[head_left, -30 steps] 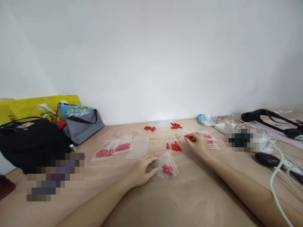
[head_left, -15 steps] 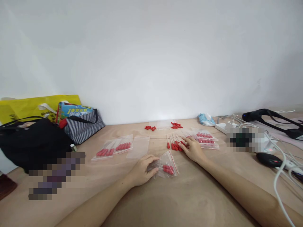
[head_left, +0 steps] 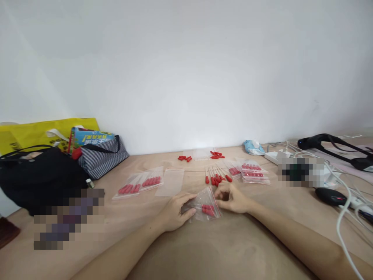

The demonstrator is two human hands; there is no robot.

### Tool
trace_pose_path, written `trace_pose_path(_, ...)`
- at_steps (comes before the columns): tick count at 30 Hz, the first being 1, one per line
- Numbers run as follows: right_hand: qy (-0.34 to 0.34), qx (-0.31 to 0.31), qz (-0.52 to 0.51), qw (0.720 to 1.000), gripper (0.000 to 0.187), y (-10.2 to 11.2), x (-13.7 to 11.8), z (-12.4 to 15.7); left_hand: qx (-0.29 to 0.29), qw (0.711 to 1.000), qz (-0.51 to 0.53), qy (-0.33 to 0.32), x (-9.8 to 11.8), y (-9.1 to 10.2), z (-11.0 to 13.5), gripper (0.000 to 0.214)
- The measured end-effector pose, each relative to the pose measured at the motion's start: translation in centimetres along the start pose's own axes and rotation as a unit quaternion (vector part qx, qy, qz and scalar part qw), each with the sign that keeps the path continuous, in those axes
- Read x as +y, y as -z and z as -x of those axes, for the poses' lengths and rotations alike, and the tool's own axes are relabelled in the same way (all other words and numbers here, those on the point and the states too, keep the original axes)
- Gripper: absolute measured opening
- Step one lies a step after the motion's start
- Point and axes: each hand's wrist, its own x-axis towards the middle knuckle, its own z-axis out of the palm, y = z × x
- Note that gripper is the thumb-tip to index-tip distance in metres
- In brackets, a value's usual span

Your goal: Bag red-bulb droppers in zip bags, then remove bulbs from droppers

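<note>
My left hand (head_left: 178, 212) pinches one end of a clear zip-lock bag (head_left: 198, 199), which has a few red-bulbed droppers (head_left: 208, 210) inside. At the bag's red-lined mouth, my right hand (head_left: 233, 199) is closed, thumb and fingertips curled together. Whatever lies between its fingers is hidden. Just beyond it, several loose droppers (head_left: 216, 179) with red bulbs and thin clear stems lie fanned out on the table. An unfilled zip-lock bag (head_left: 171, 182) rests flat further back, left of these droppers.
Filled bags lie left (head_left: 129, 188) and in a stack at right (head_left: 255, 175). Red bulbs (head_left: 184, 158) and more droppers (head_left: 217, 154) sit near the wall. A black bag (head_left: 43, 179) and a striped bag (head_left: 103, 157) stand left; cables (head_left: 340, 229) and a black mouse (head_left: 330, 197) lie right.
My right hand has drawn back from the loose droppers toward me, to the mouth of the bag, and its fingers have curled in. My left hand keeps its hold on the bag.
</note>
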Motion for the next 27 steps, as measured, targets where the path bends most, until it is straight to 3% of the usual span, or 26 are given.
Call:
trace_pose_path(3,0.011,-0.068,-0.027,0.997,0.024,-0.4,-1.1,-0.1,-0.005,1.000,0.001,0.000,0.1,-0.1,0.0,0.036)
trace_pose_path(8,-0.016,-0.109,-0.041,0.993,0.025,-0.7,-2.4,-0.4,-0.006,1.000,0.000,-0.001,0.1,-0.2,0.0,0.038)
trace_pose_path(14,-0.074,-0.103,-0.059,0.990,0.004,-0.9,-3.2,-0.4,0.003,1.000,-0.006,0.001,-0.1,-0.3,0.1,0.038)
trace_pose_path(20,-0.089,-0.129,-0.045,0.987,0.025,-1.0,-3.2,-0.4,-0.003,1.000,-0.008,-0.001,0.3,-0.2,-0.1,0.039)
trace_pose_path(27,-0.132,-0.106,-0.089,0.981,0.017,-1.1,-2.8,-0.6,-0.023,0.999,-0.023,-0.002,-0.2,-0.2,0.0,0.043)
